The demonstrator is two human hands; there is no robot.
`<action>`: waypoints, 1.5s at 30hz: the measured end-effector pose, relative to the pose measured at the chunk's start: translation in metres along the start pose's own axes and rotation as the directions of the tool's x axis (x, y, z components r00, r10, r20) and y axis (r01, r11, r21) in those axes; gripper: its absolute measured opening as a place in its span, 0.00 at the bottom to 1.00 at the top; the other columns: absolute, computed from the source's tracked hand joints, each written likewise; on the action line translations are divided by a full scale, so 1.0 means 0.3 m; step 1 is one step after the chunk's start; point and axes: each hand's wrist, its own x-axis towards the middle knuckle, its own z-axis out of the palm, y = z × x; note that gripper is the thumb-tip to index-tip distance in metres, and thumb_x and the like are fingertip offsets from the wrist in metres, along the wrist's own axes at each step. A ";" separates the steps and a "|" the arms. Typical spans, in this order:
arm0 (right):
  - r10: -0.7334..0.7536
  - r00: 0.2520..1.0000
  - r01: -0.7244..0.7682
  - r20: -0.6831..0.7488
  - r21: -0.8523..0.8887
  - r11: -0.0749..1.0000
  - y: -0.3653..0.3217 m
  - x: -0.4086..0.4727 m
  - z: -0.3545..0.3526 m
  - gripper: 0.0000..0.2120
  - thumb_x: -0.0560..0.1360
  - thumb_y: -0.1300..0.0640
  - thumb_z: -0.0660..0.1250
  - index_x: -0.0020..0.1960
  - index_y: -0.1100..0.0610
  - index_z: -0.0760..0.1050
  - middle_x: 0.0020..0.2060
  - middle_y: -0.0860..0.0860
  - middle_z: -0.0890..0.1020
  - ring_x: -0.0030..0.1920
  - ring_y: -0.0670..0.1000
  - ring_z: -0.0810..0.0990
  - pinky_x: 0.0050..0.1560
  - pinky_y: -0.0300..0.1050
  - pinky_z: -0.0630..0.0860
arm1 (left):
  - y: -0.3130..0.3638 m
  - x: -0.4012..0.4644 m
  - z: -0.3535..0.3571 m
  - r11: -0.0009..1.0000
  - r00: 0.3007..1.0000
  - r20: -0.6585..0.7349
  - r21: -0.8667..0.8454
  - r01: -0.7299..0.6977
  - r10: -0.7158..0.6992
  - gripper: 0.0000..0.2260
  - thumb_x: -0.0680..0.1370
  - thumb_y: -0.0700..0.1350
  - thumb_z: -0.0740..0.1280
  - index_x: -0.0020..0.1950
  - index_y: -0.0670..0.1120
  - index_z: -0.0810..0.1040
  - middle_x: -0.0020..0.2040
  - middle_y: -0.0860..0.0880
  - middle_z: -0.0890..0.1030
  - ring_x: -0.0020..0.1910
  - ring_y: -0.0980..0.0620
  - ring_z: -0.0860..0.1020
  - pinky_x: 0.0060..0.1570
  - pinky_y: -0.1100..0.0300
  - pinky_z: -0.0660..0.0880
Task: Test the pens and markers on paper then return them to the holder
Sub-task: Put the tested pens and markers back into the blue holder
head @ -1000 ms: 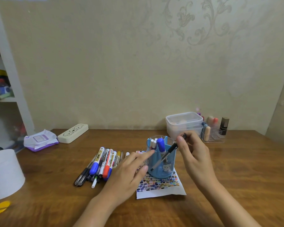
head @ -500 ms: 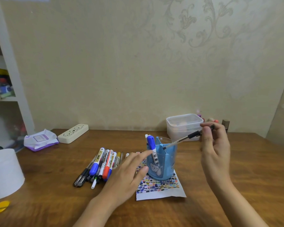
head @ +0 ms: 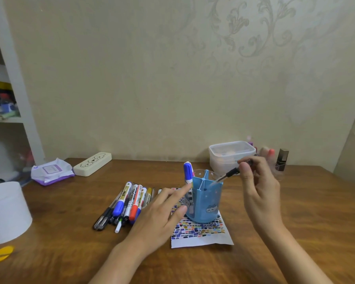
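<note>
A beige wall with faint scroll patterns rises behind a brown wooden worktop [head: 295, 212]. Near its middle lies a white sheet of paper covered in small coloured test strokes [head: 201, 232], and on that sheet stands a light blue plastic pen holder with inner dividers [head: 205, 199]. A white marker with a blue cap [head: 187, 173] stands upright in the holder's left compartment. The right hand [head: 258, 189] pinches a slim black pen [head: 231, 173] between thumb and fingertips; the pen slants down to the left, its tip at the holder's right rim. The left hand [head: 162, 214] has relaxed, spread fingers, the forefinger stretched out to touch the holder's left wall beside the blue-capped marker, and grips nothing. Left of the paper a row of pens and markers [head: 125, 203] lies side by side on the worktop, among them blue and red caps. Farther back sit a cream oblong case with cloud drawings [head: 92, 163], a purple and white wipes packet [head: 51, 171] and a clear lidded plastic box [head: 232, 154]. A white cylindrical container [head: 6, 212] stands at the left edge.
</note>
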 end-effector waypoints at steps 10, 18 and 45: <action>-0.047 0.986 0.076 0.161 -0.175 0.982 0.016 -0.034 0.043 0.07 0.78 0.54 0.70 0.53 0.47 0.73 0.36 0.41 0.79 0.35 0.45 0.77 0.33 0.33 0.68 | -0.018 0.005 -0.006 0.992 0.995 0.035 0.085 0.093 -0.096 0.25 0.84 0.58 0.53 0.76 0.72 0.43 0.64 0.66 0.64 0.62 0.64 0.67 0.59 0.62 0.72; -0.043 0.978 0.092 0.203 -0.239 0.967 0.009 -0.042 0.041 0.09 0.79 0.57 0.69 0.58 0.48 0.80 0.41 0.38 0.80 0.37 0.40 0.76 0.35 0.30 0.66 | -0.105 0.000 -0.031 0.917 0.970 -0.038 0.321 0.239 -0.240 0.23 0.81 0.38 0.58 0.73 0.59 0.70 0.66 0.60 0.72 0.68 0.58 0.64 0.70 0.59 0.63; -0.042 0.899 0.077 0.436 -0.064 0.995 -0.034 -0.132 0.080 0.11 0.80 0.58 0.64 0.53 0.43 0.68 0.31 0.45 0.74 0.28 0.47 0.70 0.30 0.39 0.63 | -0.074 -0.005 -0.018 0.958 0.994 0.012 0.268 0.098 -0.105 0.12 0.80 0.42 0.66 0.58 0.58 0.77 0.64 0.64 0.71 0.64 0.60 0.69 0.62 0.63 0.68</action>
